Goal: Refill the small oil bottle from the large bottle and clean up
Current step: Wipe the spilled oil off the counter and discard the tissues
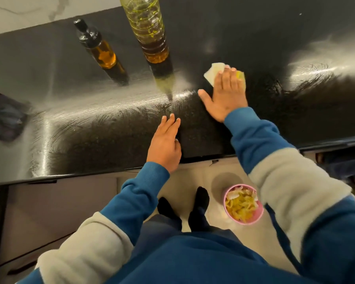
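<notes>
Pressing flat, fingers straight, the right hand (225,95) pins a folded pale cloth (215,72) to the black counter (295,48), a hold that suits wiping, not lifting. The left hand (165,144), nearer the body and left of that grip, rests open on the surface, likely as a brace. Beyond and left of the cloth stand the large bottle (150,33) and, further left, the capped small oil bottle (98,48), probably parked clear of the wiping.

Sweatshirt (193,261): blue body, long sleeves (279,167) blue with a wide light-grey band at the forearm, ribbed blue cuffs. Trousers: dark navy. Socks (201,206): black.
</notes>
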The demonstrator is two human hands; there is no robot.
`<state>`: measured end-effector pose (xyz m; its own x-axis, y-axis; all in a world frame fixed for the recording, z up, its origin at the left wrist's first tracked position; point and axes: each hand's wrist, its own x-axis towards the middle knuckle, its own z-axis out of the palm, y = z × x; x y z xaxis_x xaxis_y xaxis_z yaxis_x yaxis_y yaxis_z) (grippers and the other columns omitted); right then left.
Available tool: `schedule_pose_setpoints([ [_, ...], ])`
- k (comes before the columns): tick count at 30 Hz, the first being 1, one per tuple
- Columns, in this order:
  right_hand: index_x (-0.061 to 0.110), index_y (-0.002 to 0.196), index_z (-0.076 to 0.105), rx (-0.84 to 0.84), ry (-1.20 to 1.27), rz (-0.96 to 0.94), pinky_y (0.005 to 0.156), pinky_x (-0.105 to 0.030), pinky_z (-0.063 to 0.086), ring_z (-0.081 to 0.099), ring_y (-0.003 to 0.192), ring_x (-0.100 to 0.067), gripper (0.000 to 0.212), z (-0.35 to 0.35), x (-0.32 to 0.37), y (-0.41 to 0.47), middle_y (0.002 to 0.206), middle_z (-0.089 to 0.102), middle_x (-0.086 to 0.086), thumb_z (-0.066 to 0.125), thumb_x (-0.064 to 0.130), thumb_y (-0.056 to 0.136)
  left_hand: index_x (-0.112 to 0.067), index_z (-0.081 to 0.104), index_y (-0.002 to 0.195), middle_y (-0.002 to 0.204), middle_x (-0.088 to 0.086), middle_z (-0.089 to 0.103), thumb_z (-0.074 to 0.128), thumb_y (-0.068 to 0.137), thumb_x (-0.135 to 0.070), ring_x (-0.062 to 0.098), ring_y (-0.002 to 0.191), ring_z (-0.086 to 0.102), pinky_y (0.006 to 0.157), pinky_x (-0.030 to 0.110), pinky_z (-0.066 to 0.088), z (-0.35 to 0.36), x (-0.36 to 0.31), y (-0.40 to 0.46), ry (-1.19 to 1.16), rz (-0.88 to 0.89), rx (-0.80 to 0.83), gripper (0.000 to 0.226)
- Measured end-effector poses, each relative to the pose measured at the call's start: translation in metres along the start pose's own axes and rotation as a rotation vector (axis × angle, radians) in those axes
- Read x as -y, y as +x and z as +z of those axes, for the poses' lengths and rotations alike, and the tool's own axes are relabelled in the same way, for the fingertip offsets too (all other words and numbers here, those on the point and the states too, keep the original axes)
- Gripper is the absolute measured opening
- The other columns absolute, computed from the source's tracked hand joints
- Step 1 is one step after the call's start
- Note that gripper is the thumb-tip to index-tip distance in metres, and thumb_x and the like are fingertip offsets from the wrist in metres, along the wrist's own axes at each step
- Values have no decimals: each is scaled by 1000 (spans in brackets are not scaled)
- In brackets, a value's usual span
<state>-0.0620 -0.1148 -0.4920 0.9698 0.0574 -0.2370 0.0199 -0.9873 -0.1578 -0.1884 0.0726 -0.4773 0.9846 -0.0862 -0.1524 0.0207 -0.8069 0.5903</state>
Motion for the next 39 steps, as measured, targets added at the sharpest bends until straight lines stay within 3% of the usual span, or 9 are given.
schedule_pose_setpoints([
  [3, 1, 159, 5, 18, 12, -143, 126, -50, 1, -5, 155, -36, 86, 7, 37, -11, 167, -4, -21, 19, 62, 101, -5, 35, 156, 166, 10, 27, 41, 93, 15, 23, 157, 14, 122, 17, 6, 2, -2, -2, -48, -31, -75, 66],
  [9, 3, 159, 11, 79, 5, -421, 126, -48, 2, -2, 156, -31, 89, 20, 14, -94, 168, 2, -18, 12, 66, 97, -4, 36, 155, 165, 9, 31, 50, 97, 7, 23, 156, 17, 123, 19, 8, 1, 5, -2, -62, -41, -111, 60],
  [14, 1, 159, 11, 13, -8, -205, 126, -50, 8, 4, 155, -35, 89, 12, -43, -107, 167, 6, -21, 8, 66, 98, -8, 37, 155, 165, 5, 31, 48, 98, 7, 18, 156, 15, 119, 10, 3, 4, 8, -9, -76, -15, -71, 60],
  [19, 0, 159, 7, -21, 69, -39, 126, -48, 1, -5, 155, -34, 86, 15, -7, -83, 167, -3, -21, 16, 62, 100, -4, 36, 155, 164, 10, 31, 40, 89, 19, 23, 156, 17, 126, 24, 9, 14, -5, -21, -90, 35, -59, 71],
  [24, 3, 160, 7, 41, 86, -282, 126, -47, 2, -6, 156, -32, 82, 25, 23, -100, 168, -3, -18, 17, 58, 100, 0, 34, 154, 163, 15, 31, 43, 87, 19, 27, 156, 20, 127, 29, 14, 20, -13, -27, -120, 10, -103, 70],
  [28, 6, 161, 9, 98, -28, -490, 126, -47, 6, -6, 156, -27, 83, 29, -10, -139, 169, -4, -14, 12, 63, 100, -3, 32, 156, 165, 11, 29, 46, 93, 13, 22, 156, 19, 126, 25, 12, 14, -3, -35, -119, -19, -129, 66],
  [34, 2, 160, 8, 96, -105, -397, 126, -50, 8, -5, 156, -30, 85, 25, -47, -152, 168, -3, -17, 13, 62, 99, -5, 32, 156, 165, 7, 30, 47, 95, 11, 19, 156, 19, 126, 25, 14, 1, 21, -57, -140, -120, -200, 65],
  [39, 6, 161, 4, 143, -123, -615, 127, -49, 3, -15, 155, -28, 85, 41, 9, -165, 168, -12, -16, 13, 66, 100, -2, 35, 154, 163, 11, 33, 48, 94, 13, 24, 155, 22, 127, 33, 19, -5, 32, -71, -194, -188, -275, 63],
])
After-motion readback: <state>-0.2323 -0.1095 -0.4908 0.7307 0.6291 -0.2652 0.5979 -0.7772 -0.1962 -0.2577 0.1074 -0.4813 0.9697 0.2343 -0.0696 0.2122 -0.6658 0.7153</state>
